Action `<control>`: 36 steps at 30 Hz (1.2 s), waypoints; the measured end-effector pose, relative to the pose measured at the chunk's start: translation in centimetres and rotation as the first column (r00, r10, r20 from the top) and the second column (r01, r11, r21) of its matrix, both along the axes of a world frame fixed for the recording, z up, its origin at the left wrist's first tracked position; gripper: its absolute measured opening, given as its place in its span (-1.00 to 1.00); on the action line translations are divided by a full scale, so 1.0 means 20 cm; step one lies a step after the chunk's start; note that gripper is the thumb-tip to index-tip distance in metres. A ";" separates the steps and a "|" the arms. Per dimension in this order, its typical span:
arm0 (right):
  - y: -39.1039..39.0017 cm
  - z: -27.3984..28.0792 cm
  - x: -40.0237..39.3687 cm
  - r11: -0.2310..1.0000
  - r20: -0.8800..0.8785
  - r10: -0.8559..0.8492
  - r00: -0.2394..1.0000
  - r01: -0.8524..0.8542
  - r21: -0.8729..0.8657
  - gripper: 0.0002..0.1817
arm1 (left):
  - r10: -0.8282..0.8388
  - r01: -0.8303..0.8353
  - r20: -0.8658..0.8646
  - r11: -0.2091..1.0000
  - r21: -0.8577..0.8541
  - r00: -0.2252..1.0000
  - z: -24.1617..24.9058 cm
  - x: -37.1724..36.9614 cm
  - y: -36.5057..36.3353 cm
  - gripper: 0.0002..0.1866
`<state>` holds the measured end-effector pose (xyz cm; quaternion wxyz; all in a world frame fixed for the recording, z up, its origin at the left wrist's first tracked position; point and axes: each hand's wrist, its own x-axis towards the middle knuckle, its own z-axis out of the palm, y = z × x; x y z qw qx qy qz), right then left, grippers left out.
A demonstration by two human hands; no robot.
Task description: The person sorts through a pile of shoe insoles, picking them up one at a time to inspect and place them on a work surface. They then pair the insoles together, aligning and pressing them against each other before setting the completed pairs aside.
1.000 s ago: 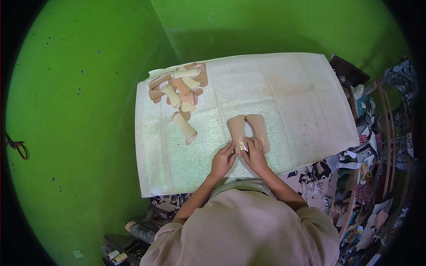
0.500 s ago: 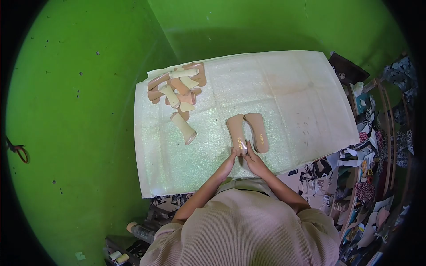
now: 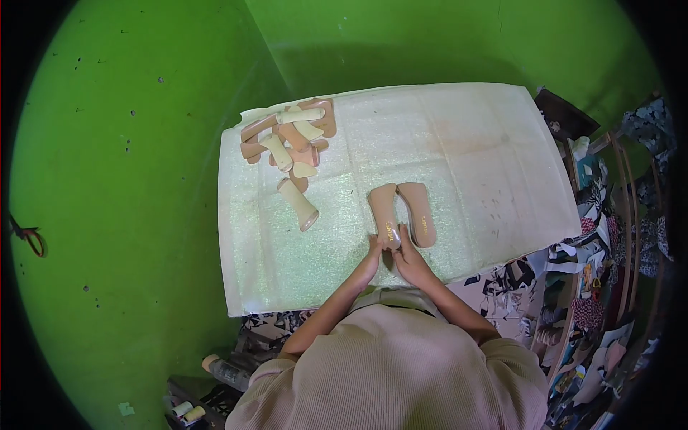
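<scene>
Two tan shoe soles with gold lettering at the heel lie side by side near the front of the table. My left hand [image 3: 370, 261] grips the left side of the heel end of the left shoe sole [image 3: 383, 211]. From the other side, my right hand [image 3: 412, 264] closes on the same heel, its thumb reaching into the gap between the pair. The right shoe sole [image 3: 417, 211] rests flat just beside it. Fingertips under the held heel are hidden.
A white-covered table [image 3: 473, 165] stands before me. At its far left is a pile of tan and cream sole pieces [image 3: 290, 140], with a single cream piece [image 3: 297, 204] nearer me. Shelves crammed with scraps [image 3: 588, 312] line the right. Scissors [image 3: 30, 240] hang on the green wall.
The view has shifted very slightly. Both hands keep their hold on the left shoe sole, which stays nearly in place; the right sole has not moved.
</scene>
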<state>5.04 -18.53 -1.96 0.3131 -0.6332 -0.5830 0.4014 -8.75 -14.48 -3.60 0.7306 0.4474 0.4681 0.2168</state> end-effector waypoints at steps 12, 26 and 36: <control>0.13 0.06 -0.06 0.911 0.100 0.247 0.964 -0.266 0.316 -0.58 | 0.613 0.200 -0.464 0.450 0.870 0.639 -0.09 -0.42 0.20 -0.39; 0.39 -0.16 -0.40 0.822 0.150 0.460 0.875 -0.483 0.301 -0.49 | 0.549 0.475 -0.730 0.556 0.682 0.406 -0.19 -0.54 0.26 -0.45; 0.43 -0.14 -0.37 0.874 0.097 0.381 0.920 -0.392 0.288 -0.49 | 0.566 0.507 -0.722 0.521 0.687 0.398 -0.17 -0.55 0.20 -0.51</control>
